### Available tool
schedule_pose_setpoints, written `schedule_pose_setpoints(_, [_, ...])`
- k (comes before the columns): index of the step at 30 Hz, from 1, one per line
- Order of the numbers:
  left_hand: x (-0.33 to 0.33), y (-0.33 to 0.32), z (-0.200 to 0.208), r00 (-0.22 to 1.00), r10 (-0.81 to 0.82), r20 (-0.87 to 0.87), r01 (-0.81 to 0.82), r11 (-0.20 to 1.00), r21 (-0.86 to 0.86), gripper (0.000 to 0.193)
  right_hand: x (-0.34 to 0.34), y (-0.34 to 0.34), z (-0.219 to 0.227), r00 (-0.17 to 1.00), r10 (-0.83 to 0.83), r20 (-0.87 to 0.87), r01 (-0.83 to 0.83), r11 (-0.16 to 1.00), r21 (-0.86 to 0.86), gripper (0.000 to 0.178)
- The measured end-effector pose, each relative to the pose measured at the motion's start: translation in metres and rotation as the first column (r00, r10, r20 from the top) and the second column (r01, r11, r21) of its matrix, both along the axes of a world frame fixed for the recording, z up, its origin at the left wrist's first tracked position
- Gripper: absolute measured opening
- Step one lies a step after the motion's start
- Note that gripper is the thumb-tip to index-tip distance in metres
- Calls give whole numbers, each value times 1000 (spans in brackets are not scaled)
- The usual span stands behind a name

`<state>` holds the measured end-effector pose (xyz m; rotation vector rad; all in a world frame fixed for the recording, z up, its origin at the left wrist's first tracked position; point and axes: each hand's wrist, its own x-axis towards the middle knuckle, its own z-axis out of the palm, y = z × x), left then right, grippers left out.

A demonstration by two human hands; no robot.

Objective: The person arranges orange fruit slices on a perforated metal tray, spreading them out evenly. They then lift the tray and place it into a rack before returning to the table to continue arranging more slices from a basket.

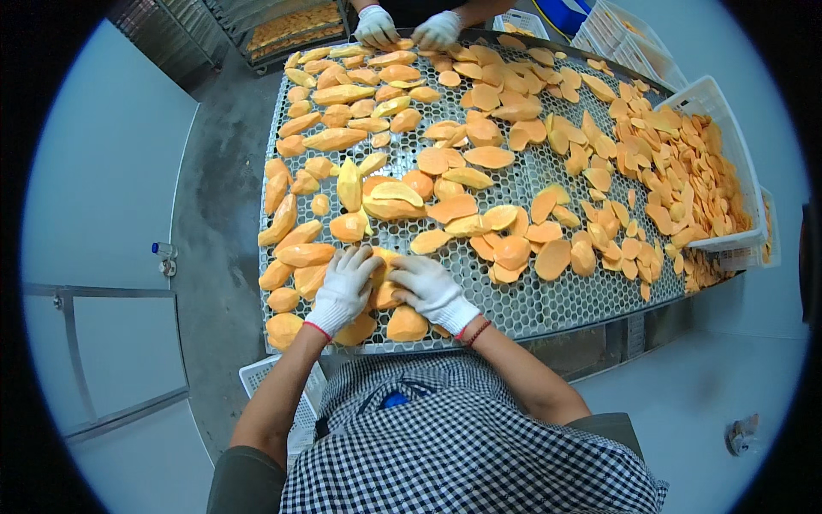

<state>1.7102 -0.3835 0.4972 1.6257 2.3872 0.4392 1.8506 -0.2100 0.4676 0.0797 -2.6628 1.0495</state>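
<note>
- Our gloved left hand (344, 287) and right hand (428, 287) curve their fingers over orange pieces (387, 296); we cannot tell whether either one grips.
- We see those pieces between and partly beneath our two hands, on the perforated bench (556, 301).
- Well to our right hand's right, a white crate (732, 241) holds thin slices (702, 176).
- Far ahead of our hands are a co-worker's gloved hands (375, 27).

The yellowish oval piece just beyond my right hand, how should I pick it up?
Pinch the oval piece across its narrow middle with your right hand, probably from the near side: it lies roughly left to right, with bare mesh at its near right.
</note>
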Motion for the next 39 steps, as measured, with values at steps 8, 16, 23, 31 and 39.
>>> schedule_pose_setpoints(8, [-11,37,-9,903,297,-309,-281,955,96,56,-15,66,-1,945,-266,188,222,948,227,38])
schedule_pose_setpoints(16, [-48,5,7,949,83,-304,-124,985,-121,49,-29,59,12,898,-394,196,358,913,196,35])
schedule_pose_setpoints(23, [-79,39,8,955,157,-253,-132,985,113,56,-106,37,25,946,-317,72,262,875,408,55])
schedule_pose_setpoints(31, [-155,63,4,849,-184,-496,220,975,14,62,-70,26,36,922,-46,386,-33,980,196,54])
schedule_pose_setpoints(39, [-155,68,33,863,-401,-307,295,894,-338,65,-104,11,28,924,-374,73,352,911,214,45])
